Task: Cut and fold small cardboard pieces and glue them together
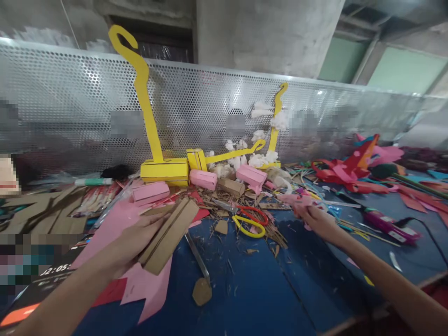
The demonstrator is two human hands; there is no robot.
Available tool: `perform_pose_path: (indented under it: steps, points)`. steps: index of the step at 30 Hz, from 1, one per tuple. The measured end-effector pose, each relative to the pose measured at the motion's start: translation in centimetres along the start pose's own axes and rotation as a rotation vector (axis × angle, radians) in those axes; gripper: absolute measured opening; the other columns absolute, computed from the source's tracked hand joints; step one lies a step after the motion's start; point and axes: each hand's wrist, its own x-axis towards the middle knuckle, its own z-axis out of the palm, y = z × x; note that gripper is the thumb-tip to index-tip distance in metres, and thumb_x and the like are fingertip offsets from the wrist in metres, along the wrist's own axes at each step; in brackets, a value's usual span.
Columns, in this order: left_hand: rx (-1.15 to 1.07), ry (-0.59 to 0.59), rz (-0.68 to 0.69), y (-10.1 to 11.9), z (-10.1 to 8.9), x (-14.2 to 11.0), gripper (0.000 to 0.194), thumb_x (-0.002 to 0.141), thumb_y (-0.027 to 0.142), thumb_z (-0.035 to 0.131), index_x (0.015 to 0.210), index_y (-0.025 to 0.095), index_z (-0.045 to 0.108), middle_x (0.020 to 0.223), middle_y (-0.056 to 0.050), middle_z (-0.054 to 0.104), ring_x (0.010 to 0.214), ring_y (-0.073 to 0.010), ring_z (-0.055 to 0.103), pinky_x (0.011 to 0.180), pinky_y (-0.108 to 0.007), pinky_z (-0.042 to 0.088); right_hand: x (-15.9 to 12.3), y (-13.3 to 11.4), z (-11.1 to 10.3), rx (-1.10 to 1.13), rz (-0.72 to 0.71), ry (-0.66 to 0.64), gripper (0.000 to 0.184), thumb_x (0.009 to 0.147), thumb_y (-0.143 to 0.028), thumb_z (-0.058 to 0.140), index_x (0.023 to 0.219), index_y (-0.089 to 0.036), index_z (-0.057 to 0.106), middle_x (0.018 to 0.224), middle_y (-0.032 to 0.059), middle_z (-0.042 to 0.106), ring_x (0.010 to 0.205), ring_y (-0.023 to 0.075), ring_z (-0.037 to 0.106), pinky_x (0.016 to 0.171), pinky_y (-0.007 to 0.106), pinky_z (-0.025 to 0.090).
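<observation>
My left hand grips a brown cardboard block, long and folded with flat faces, tilted above pink paper. Out to the right, my right hand has its fingers closed around crumpled pink paper; the fingertips are partly blurred. Between the hands lie scissors with red and yellow handles on cardboard scraps. Pink-covered blocks stand behind them, near a bare cardboard block. A metal ruler-like strip and a small cardboard polygon are on the blue table.
Tall yellow hooked shapes on yellow bases stand against a perforated metal panel, with white fluffy tufts nearby. A purple glue gun with a black cord lies right. Red and pink paper flowers are behind it. Cardboard strips lie left.
</observation>
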Motion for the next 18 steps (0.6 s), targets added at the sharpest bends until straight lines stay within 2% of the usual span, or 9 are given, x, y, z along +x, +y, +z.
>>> perform_pose_path:
  steps: [4,6,10,12,13,14,15,17,18]
  points:
    - [-0.158,-0.004,-0.133,-1.4,0.4,0.4,0.032,0.089,0.029,0.066,0.118,0.013,0.065,0.097,-0.017,0.078,0.082,-0.0325,0.077,0.068,-0.046,0.065,-1.0,0.2,0.8,-0.006,-0.054,-0.029,0.049,0.093,-0.063,0.039,0.071,-0.022,0.055,0.066,0.0062,0.065,0.059,0.0221,0.060,0.058,0.032,0.046]
    - [-0.232,-0.019,-0.169,-1.8,0.5,0.4,0.033,0.089,0.029,0.065,0.117,0.011,0.064,0.100,-0.019,0.077,0.087,-0.0347,0.077,0.074,-0.051,0.065,-1.0,0.2,0.8,-0.025,-0.063,-0.019,0.048,0.092,-0.063,0.041,0.067,-0.024,0.051,0.065,0.0066,0.064,0.061,0.0234,0.060,0.061,0.034,0.047]
    - [-0.288,0.034,-0.147,-2.4,0.2,0.4,0.035,0.089,0.029,0.065,0.121,0.013,0.062,0.094,-0.016,0.077,0.076,-0.0316,0.076,0.071,-0.053,0.064,-1.6,0.4,-0.4,-0.060,-0.051,0.012,0.041,0.091,-0.061,0.047,0.077,-0.023,0.053,0.069,0.0090,0.066,0.066,0.0274,0.064,0.065,0.038,0.048]
    - [-0.285,0.088,-0.105,-2.7,0.0,0.5,0.037,0.088,0.029,0.067,0.122,0.015,0.061,0.088,-0.012,0.076,0.069,-0.0280,0.075,0.064,-0.047,0.064,-2.9,-0.5,-1.3,-0.077,-0.038,0.050,0.038,0.090,-0.059,0.050,0.088,-0.022,0.055,0.081,0.0133,0.069,0.074,0.0310,0.067,0.069,0.041,0.049]
    - [-0.283,0.103,-0.097,-2.8,-0.1,0.6,0.038,0.088,0.030,0.068,0.122,0.016,0.061,0.088,-0.011,0.076,0.067,-0.0264,0.074,0.061,-0.043,0.064,-3.9,-1.4,-1.7,-0.084,-0.040,0.061,0.034,0.093,-0.055,0.050,0.096,-0.022,0.056,0.091,0.0149,0.070,0.082,0.0321,0.068,0.073,0.041,0.049]
    - [-0.283,0.102,-0.095,-2.8,-0.2,0.7,0.038,0.088,0.030,0.068,0.123,0.016,0.061,0.089,-0.011,0.076,0.066,-0.0252,0.074,0.060,-0.039,0.064,-5.1,-2.7,-2.0,-0.132,-0.030,0.164,0.030,0.093,-0.052,0.051,0.095,-0.022,0.056,0.089,0.0145,0.069,0.081,0.0328,0.068,0.072,0.042,0.049]
    - [-0.287,0.086,-0.097,-2.8,-0.3,0.7,0.039,0.088,0.032,0.068,0.124,0.016,0.061,0.092,-0.011,0.076,0.068,-0.0247,0.074,0.059,-0.037,0.063,-6.4,-4.4,-2.1,-0.151,-0.058,0.143,0.024,0.096,-0.046,0.049,0.096,-0.023,0.057,0.090,0.0137,0.069,0.083,0.0321,0.068,0.074,0.041,0.048]
    - [-0.303,0.031,-0.096,-2.8,-0.4,0.7,0.040,0.090,0.033,0.066,0.126,0.017,0.061,0.101,-0.013,0.076,0.075,-0.0253,0.076,0.064,-0.037,0.063,-9.0,-8.6,-1.8,-0.111,-0.214,0.023,0.021,0.101,-0.035,0.043,0.093,-0.024,0.059,0.091,0.0104,0.070,0.081,0.0270,0.068,0.076,0.038,0.049]
    - [-0.312,0.002,-0.088,-2.8,-0.3,0.7,0.039,0.091,0.033,0.064,0.126,0.016,0.060,0.103,-0.014,0.076,0.078,-0.0262,0.076,0.068,-0.039,0.064,-10.0,-10.9,-1.4,-0.080,-0.327,-0.110,0.022,0.102,-0.031,0.042,0.096,-0.024,0.061,0.093,0.0088,0.070,0.084,0.0252,0.068,0.077,0.037,0.049]
